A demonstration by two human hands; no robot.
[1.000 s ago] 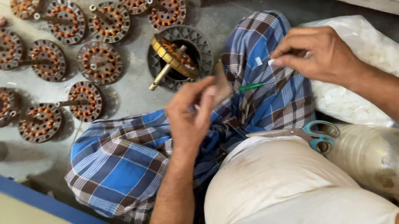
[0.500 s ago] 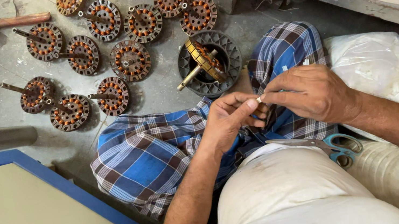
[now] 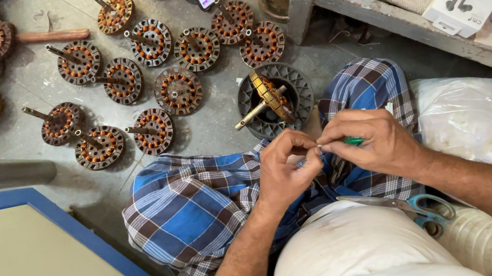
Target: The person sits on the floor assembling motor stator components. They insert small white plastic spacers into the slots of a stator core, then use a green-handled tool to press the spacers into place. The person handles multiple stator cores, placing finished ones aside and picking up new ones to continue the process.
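Two hands met over a blue checked lap.

The left hand [image 3: 285,168] and the right hand [image 3: 376,142] were pressed close, fingertips pinching one tiny piece [image 3: 317,147] between them, too small to make out. A green stick [image 3: 354,140] poked out of the right hand. One round motor part [image 3: 273,99] lay just past the knees on the floor [image 3: 219,119]. Many wound coils [image 3: 178,90] lay in rows beyond it. It looked like mid-job to me.

Soft checked cloth [image 3: 204,206] under the fingers [image 3: 312,159]; beyond them copper-wound metal stators [image 3: 178,91] on a rough, matt concrete floor [image 3: 217,126]; glossy plastic bag [image 3: 486,122] alongside.
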